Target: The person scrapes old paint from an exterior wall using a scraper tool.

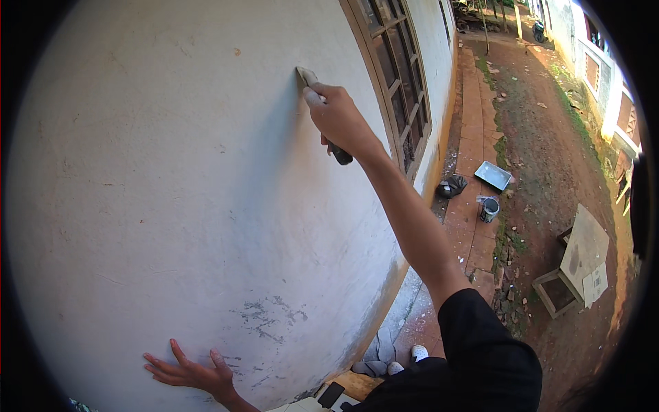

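My right arm reaches up across the white wall [171, 178]. In its closed fist, my right hand [336, 117] grips a scraper [307, 75] with a pale metal blade and a dark handle end poking out below. The blade's edge is at the wall, left of a brown-framed window [398, 75]. Low on the same wall my left hand [195, 374] rests with its fingers spread, holding nothing. To the right of that hand is a patch of grey, flaked marks [271, 317].
Along the wall runs a reddish tiled walkway [470, 130] with a black plastic bag [451, 186], a paint tray [493, 176] and a small paint can [489, 209]. Farther right, a low wooden table [583, 257] stands on the dirt. Grey slippers [381, 350] lie near my feet.
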A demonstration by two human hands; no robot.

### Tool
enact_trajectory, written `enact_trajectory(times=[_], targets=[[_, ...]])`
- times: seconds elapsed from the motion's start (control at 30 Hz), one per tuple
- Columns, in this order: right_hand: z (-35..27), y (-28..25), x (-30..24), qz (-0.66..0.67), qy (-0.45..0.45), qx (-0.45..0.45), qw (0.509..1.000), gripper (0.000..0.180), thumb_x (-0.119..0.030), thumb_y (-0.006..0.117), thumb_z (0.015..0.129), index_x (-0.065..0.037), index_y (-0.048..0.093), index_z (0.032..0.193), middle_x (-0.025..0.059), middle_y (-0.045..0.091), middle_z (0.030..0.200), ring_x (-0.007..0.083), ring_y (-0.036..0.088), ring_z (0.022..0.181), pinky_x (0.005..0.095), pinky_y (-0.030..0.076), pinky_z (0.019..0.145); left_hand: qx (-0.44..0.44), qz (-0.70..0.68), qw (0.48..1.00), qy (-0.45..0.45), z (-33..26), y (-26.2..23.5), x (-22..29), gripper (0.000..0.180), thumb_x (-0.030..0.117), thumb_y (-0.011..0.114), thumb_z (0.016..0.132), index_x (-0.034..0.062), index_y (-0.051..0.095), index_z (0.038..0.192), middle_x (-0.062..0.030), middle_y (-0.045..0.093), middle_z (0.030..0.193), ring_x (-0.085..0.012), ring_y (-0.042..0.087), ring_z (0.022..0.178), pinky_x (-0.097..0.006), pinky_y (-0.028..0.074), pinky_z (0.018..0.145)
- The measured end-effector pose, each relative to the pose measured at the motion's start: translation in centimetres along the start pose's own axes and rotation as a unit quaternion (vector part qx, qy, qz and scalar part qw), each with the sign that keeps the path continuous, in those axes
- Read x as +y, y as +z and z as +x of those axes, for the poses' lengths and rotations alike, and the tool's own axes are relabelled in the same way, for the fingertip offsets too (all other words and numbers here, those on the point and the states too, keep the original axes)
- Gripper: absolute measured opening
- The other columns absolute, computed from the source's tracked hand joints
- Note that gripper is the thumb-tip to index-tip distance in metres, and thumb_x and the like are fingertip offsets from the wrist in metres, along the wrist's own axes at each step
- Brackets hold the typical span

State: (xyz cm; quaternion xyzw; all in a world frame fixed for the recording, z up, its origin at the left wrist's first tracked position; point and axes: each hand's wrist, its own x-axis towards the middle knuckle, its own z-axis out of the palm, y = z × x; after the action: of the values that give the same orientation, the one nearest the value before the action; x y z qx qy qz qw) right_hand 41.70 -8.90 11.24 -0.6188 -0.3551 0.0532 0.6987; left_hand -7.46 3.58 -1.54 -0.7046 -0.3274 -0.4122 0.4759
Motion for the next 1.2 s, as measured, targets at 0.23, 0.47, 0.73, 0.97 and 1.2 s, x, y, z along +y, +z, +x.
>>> enact_trajectory(times=[0.23, 0.47, 0.73, 0.97, 1.2], targets=[[-0.1, -0.6, 0.2, -0.011, 0.012, -0.041, 0.999, 0.05, -0.026, 0.048, 0.106, 0.007, 0.058, 0.142, 0.0124, 0.064, 0.077, 0.018, 0.062, 0.052, 0.0357, 0.055, 0.048, 0.024, 0.005, 1.0, -0.014, -0.2, 0.0, -0.6, 0.077, 0.07, 0.04, 0.099, 0.016, 0.049, 0.152, -0.0254, 0.022, 0.171, -0.0488, 0.014, 0.158, -0.072, 0.011, 0.122], [8.5, -4.0, -0.8, -0.013, -0.047, 0.044, 0.998, 0.048, -0.027, 0.047, 0.105, 0.01, 0.063, 0.131, 0.0116, 0.065, 0.078, 0.0195, 0.066, 0.059, 0.0366, 0.059, 0.052, 0.05, -0.006, 0.999, -0.015, 0.0, 1.3, 0.6, 0.076, 0.07, 0.041, 0.099, 0.0165, 0.052, 0.151, -0.0251, 0.024, 0.17, -0.0481, 0.016, 0.158, -0.07, 0.012, 0.122], [-1.2, -1.0, 1.2, -0.025, 0.0, -0.075, 0.997, 0.049, -0.025, 0.049, 0.104, 0.009, 0.062, 0.137, 0.0157, 0.068, 0.079, 0.0195, 0.062, 0.051, 0.0342, 0.054, 0.05, 0.053, 0.007, 0.998, -0.024, 0.1, 0.1, 0.4, 0.075, 0.069, 0.042, 0.099, 0.0174, 0.05, 0.153, -0.0212, 0.025, 0.171, -0.0462, 0.018, 0.158, -0.068, 0.013, 0.124], [11.2, -4.4, 1.8, 0.04, -0.044, 0.117, 0.991, 0.044, -0.027, 0.047, 0.103, 0.008, 0.066, 0.122, 0.0132, 0.067, 0.08, 0.0216, 0.069, 0.059, 0.0374, 0.06, 0.053, 0.059, 0.004, 0.998, -0.016, 0.5, 0.8, 1.2, 0.073, 0.067, 0.045, 0.099, 0.019, 0.05, 0.153, -0.021, 0.024, 0.171, -0.0459, 0.018, 0.158, -0.067, 0.012, 0.124], [-9.2, 2.0, 12.2, 0.092, 0.084, 0.052, 0.991, 0.045, -0.028, 0.052, 0.108, 0.004, 0.062, 0.138, 0.0078, 0.06, 0.069, 0.0136, 0.057, 0.053, 0.0335, 0.048, 0.048, 0.052, 0.017, 0.998, -0.02, -0.2, 1.0, 0.4, 0.074, 0.067, 0.045, 0.099, 0.0181, 0.049, 0.154, -0.0204, 0.024, 0.172, -0.0446, 0.016, 0.159, -0.067, 0.012, 0.124]])
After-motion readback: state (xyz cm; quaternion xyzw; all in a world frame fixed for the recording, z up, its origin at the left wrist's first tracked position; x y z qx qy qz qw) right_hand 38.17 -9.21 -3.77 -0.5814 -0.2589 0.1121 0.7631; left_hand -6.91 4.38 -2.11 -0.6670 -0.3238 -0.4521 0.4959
